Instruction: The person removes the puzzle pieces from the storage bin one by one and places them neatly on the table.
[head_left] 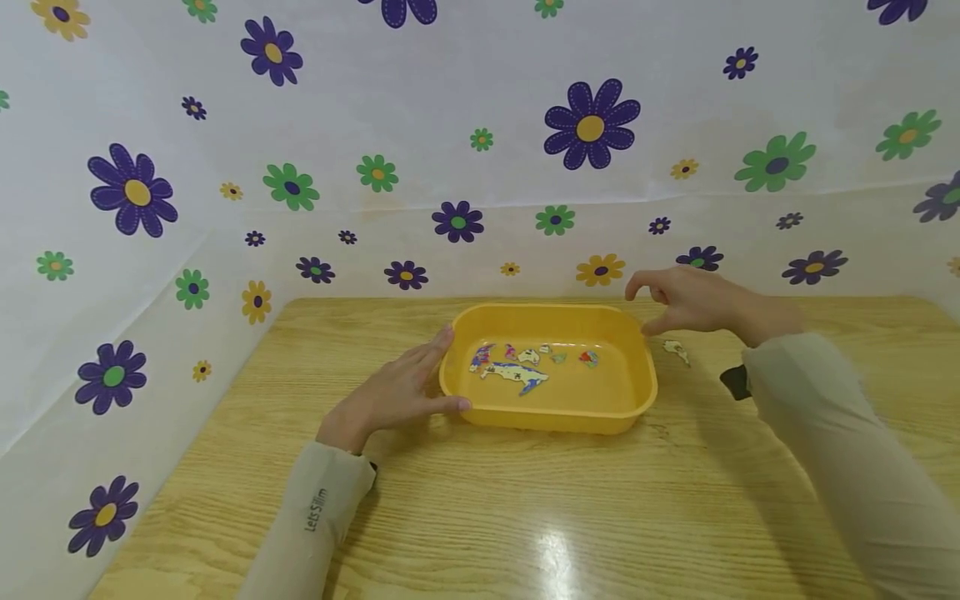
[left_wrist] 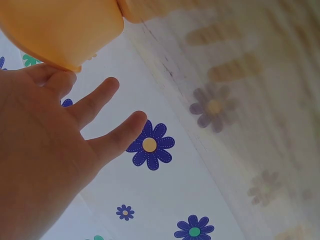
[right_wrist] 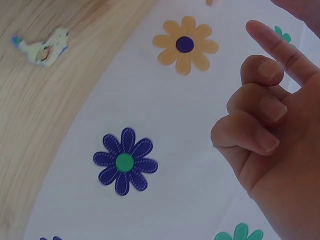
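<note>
A yellow plastic tray (head_left: 547, 421) stands on the wooden table, with several flat, irregular cut-out pieces in it. The largest piece (head_left: 513, 372) is cream and blue. Spread against the tray's left end, my left hand (head_left: 401, 387) touches its rim, with the thumb at the front corner. In the left wrist view, two of its fingers (left_wrist: 112, 137) extend away from the tray. My right hand (head_left: 697, 302) hovers by the tray's right end and holds nothing. Its index finger is extended and the other fingers are curled. Just below it, a cream cut-out piece (head_left: 677, 351) lies on the table.
A white cloth (head_left: 480, 75) with purple, green and yellow flowers rises behind and to the left of the table (head_left: 450, 517). Small marks (head_left: 660, 431) show on the wood near the tray's front right corner.
</note>
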